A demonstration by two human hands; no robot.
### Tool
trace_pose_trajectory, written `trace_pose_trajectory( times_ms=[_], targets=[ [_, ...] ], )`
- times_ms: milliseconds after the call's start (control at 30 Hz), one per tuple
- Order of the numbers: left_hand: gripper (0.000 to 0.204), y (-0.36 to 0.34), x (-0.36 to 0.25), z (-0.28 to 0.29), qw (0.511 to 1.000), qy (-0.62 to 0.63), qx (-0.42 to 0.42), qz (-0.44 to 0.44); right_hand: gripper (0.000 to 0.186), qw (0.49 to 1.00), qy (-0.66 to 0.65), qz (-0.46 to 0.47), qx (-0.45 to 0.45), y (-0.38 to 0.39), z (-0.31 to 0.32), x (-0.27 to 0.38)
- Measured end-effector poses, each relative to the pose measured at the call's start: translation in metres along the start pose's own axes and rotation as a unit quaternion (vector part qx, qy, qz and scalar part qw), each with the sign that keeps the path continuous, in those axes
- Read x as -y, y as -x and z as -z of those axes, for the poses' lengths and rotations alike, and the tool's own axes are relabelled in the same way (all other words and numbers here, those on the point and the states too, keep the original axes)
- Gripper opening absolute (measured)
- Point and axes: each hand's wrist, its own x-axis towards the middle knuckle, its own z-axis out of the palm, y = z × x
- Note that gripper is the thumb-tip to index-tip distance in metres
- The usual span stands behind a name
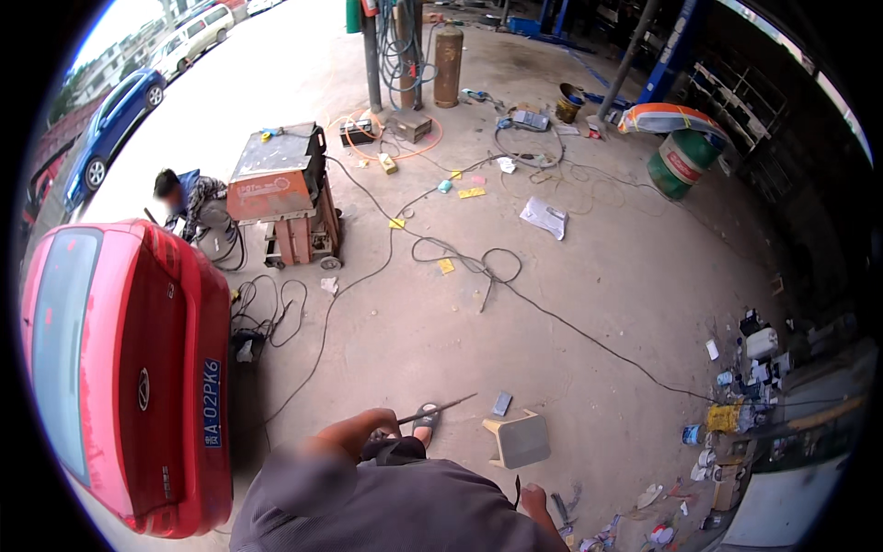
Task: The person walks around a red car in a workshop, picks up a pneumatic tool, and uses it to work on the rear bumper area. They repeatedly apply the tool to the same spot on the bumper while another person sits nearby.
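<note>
My left hand at bottom centre is closed on a long thin dark rod, which slants up to the right over my sandalled foot. My right hand is low at the lower edge, closed beside a short dark thin object that it appears to grip; its exact kind is unclear. A small stool stands on the concrete floor between and ahead of my hands, with a flat blue-grey item lying just beyond it.
A red car is on my left. A person crouches by a wheeled red machine. Cables cross the floor. Gas cylinder and green drum stand farther off. Cans and clutter line the right.
</note>
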Motion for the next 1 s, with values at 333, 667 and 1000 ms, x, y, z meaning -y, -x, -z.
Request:
trace_pose_trajectory(
  times_ms=[333,667,1000],
  targets=[
    [0.04,0.01,0.147,0.108,0.946,0.311,-0.067,0.067,0.03,0.985,0.09,0.011,0.145,-0.096,0.017,0.223],
    [0.045,-0.053,0.156,0.177,0.909,0.37,-0.158,0.108,0.031,0.954,-0.266,-0.116,0.081,-0.333,0.083,0.454],
    [0.045,-0.023,0.11,0.425,0.786,0.548,-0.282,0.057,0.018,0.997,0.055,0.042,0.04,-0.635,0.228,0.678]
  ],
)
